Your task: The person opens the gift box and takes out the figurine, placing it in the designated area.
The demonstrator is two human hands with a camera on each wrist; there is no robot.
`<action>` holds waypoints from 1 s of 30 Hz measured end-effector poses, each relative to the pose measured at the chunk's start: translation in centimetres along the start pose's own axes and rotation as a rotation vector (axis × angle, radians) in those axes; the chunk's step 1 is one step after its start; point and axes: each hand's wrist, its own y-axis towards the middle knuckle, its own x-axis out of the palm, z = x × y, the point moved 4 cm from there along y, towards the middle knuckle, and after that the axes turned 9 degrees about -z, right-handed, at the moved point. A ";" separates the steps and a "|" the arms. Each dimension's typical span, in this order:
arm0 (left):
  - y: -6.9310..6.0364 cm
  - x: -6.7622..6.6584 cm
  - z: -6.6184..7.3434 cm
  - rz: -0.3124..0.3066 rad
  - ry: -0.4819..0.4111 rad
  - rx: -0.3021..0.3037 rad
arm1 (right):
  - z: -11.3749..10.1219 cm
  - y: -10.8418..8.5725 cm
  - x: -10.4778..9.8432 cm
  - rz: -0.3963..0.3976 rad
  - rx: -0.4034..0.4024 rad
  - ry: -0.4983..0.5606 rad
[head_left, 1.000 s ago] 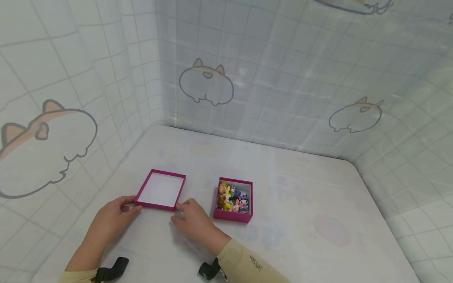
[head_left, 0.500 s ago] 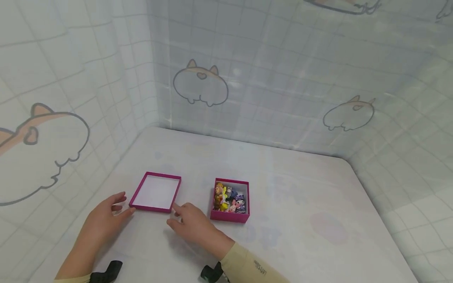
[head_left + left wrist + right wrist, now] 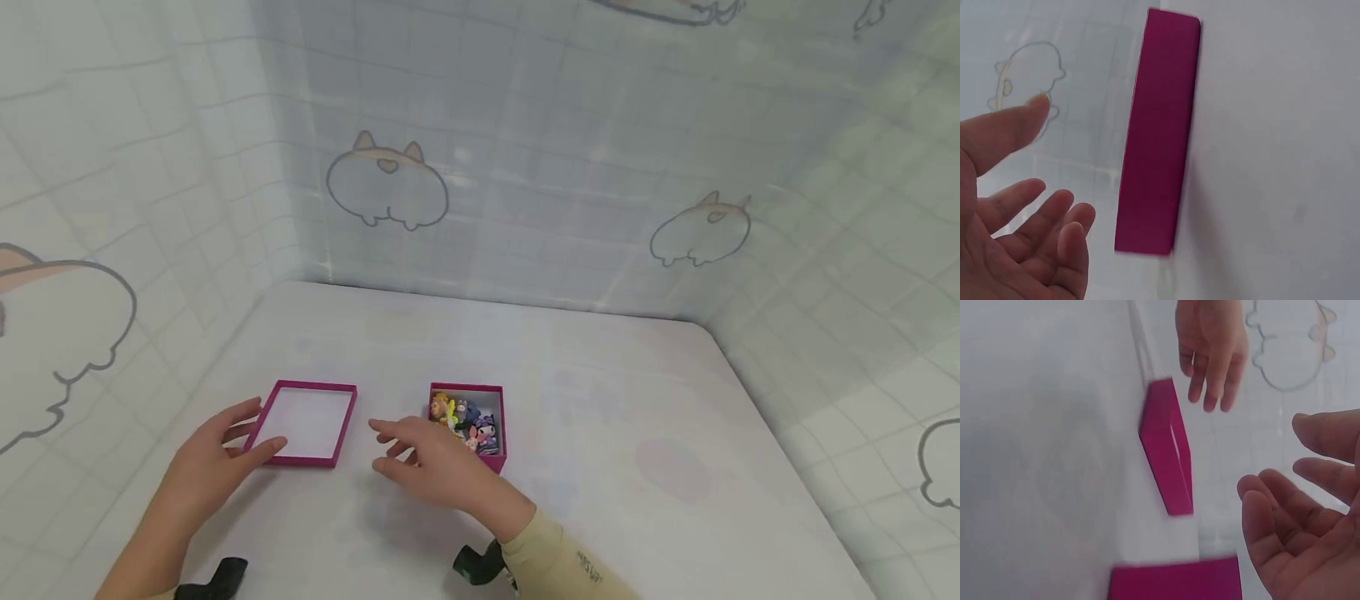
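Note:
A square magenta box lid [image 3: 309, 421] lies with its white inside up on the left of the table. My left hand [image 3: 213, 458] hovers at the lid's near-left corner with fingers spread; the left wrist view shows it apart from the lid's magenta side [image 3: 1159, 134]. Right of the lid stands a magenta box [image 3: 504, 425], full of several small cartoon figurines [image 3: 486, 433]. My right hand [image 3: 442, 467], fingers loosely bent and holding nothing, is over the box's near-left part and hides that corner. In the right wrist view, that hand [image 3: 1310, 531] appears above both box parts.
The white table [image 3: 637, 400] has a faint pastel print and a rounded far-right corner. White grid-patterned curtains [image 3: 525, 192] with corgi drawings enclose it at the back and both sides. Black wrist cameras [image 3: 480, 562] are strapped below both hands.
Both hands have let go of the lid. The right hand has lifted and moved right, toward the box; the left has risen slightly off the lid's corner. The head view has shifted a little right.

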 end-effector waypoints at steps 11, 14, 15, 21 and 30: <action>2.8 2.4 3.3 -0.121 -0.096 0.014 | 3.0 -1.6 -3.6 0.102 0.005 0.033; 3.6 3.3 4.1 -0.144 -0.116 0.049 | 3.9 -2.0 -4.3 0.128 -0.008 0.038; 3.8 3.6 4.5 -0.153 -0.122 0.062 | 4.1 -2.2 -4.7 0.137 -0.007 0.038; 5.2 5.4 5.9 -0.206 -0.159 0.122 | 5.7 -2.3 -6.6 0.153 0.050 0.088; 6.8 7.6 7.9 -0.286 -0.208 0.247 | 7.9 -2.3 -8.5 0.227 0.080 0.074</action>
